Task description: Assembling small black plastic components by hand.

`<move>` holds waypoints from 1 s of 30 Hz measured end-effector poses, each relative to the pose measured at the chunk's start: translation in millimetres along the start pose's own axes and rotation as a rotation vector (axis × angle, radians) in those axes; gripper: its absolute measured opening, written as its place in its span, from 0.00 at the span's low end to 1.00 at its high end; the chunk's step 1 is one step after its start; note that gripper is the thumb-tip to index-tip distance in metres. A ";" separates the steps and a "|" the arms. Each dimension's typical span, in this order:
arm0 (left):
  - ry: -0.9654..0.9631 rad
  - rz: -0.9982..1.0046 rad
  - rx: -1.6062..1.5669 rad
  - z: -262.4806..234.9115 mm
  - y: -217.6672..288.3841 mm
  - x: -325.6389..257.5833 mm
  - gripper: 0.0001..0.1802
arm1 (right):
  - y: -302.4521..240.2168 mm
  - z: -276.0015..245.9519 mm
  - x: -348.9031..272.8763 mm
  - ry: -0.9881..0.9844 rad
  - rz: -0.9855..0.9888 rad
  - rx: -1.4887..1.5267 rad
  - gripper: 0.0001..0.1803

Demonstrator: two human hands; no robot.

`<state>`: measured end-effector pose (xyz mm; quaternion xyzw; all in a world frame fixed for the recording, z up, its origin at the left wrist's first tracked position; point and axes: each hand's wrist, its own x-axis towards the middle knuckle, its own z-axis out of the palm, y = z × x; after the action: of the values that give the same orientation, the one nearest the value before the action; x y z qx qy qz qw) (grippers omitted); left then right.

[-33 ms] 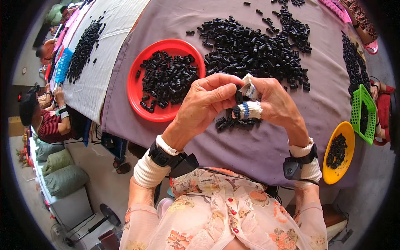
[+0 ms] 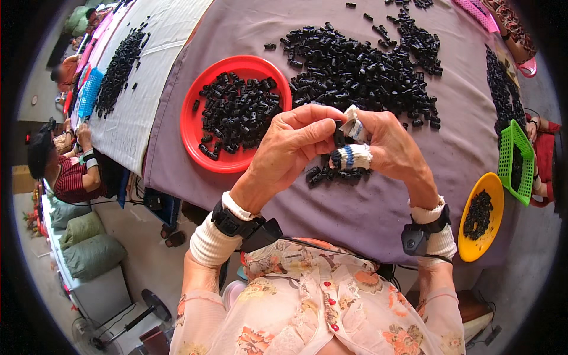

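Note:
My left hand (image 2: 290,145) and my right hand (image 2: 395,148) meet over the near edge of the big pile, both closed in a pinch. Between their fingertips is a small black cylindrical plastic part (image 2: 339,137), mostly hidden by the fingers. White knitted finger sleeves, one banded with blue, cover the thumb and a finger of my right hand. Just beneath the hands lies a small cluster of similar black parts (image 2: 319,176). Left of my left hand, a red round tray (image 2: 190,133) holds many such parts. Beyond my hands spreads the large pile of black parts (image 2: 355,74).
A purple-grey cloth (image 2: 236,29) covers the table. At right stand a yellow plate (image 2: 496,204) with small black bits and a green basket (image 2: 507,148). A person in a striped top (image 2: 74,180) works at the white-covered table (image 2: 171,35) on the left; another sits at far right.

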<state>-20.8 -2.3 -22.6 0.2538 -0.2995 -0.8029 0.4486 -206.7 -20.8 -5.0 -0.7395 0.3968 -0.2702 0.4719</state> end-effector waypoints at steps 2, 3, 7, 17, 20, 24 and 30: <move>-0.001 0.007 0.000 -1.2 -1.4 0.1 0.12 | 0.5 0.6 -0.6 -0.003 0.005 -0.002 0.23; -0.002 0.012 0.001 -1.6 -1.9 0.1 0.12 | 0.4 0.8 -0.7 -0.007 0.003 0.007 0.22; -0.005 0.011 -0.008 -0.8 -2.3 -0.1 0.12 | 1.8 5.2 -1.5 0.016 -0.046 0.060 0.20; 0.022 0.064 0.047 2.3 -1.3 -2.7 0.11 | -0.4 7.9 1.0 -0.022 -0.051 0.016 0.16; 0.027 0.078 0.077 5.2 0.8 -1.5 0.11 | 0.8 10.2 0.5 -0.003 -0.051 0.041 0.16; 0.026 0.042 0.025 6.1 4.3 -3.1 0.11 | -1.7 8.2 1.1 -0.010 -0.027 0.094 0.16; 0.029 0.026 -0.023 4.5 1.6 -3.2 0.10 | 2.4 9.1 0.9 0.033 0.000 0.146 0.19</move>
<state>-21.5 1.0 -17.9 0.2564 -0.2868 -0.7966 0.4662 -200.0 -17.7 -10.9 -0.6987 0.3836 -0.3105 0.5179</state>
